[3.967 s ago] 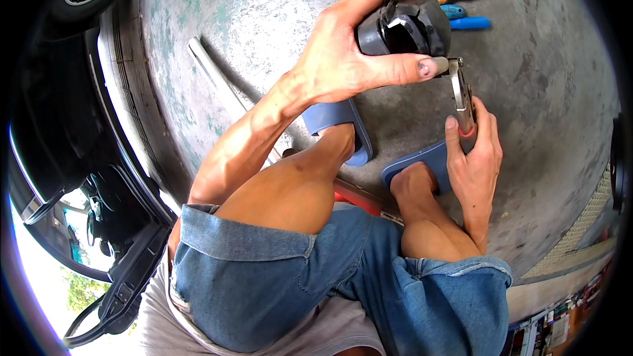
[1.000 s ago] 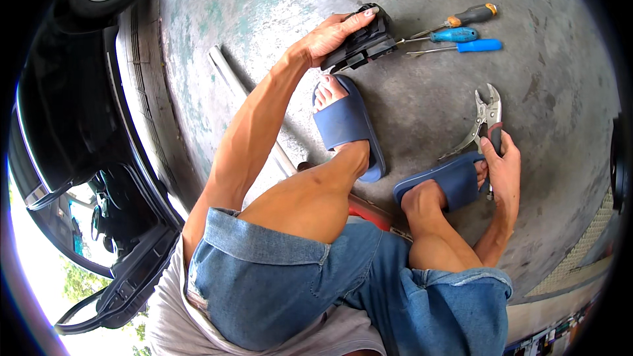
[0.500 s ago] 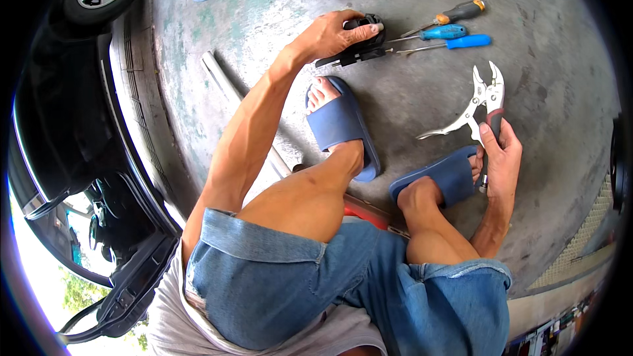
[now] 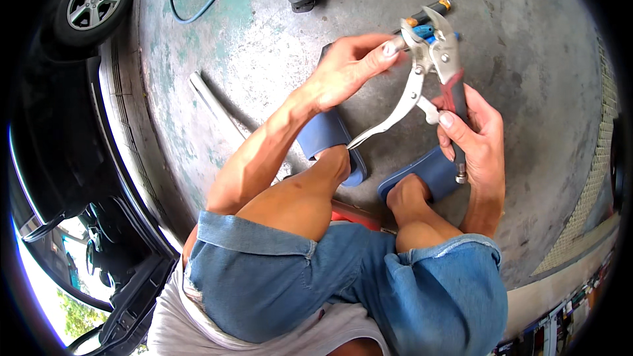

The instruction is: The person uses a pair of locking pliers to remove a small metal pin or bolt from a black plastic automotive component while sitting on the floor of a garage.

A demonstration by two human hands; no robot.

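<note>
gripping the locking pliers (image 4: 443, 59) by the handle with the right hand (image 4: 476, 130), above the floor (image 4: 534, 138). holding the left hand (image 4: 348, 71) by the parted jaws, not showing clearly whether pinching anything.

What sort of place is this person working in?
Probably a garage or small car workshop: a black car stands at the left, screwdrivers lie on the stained concrete floor, and the right hand holds locking pliers.
</note>
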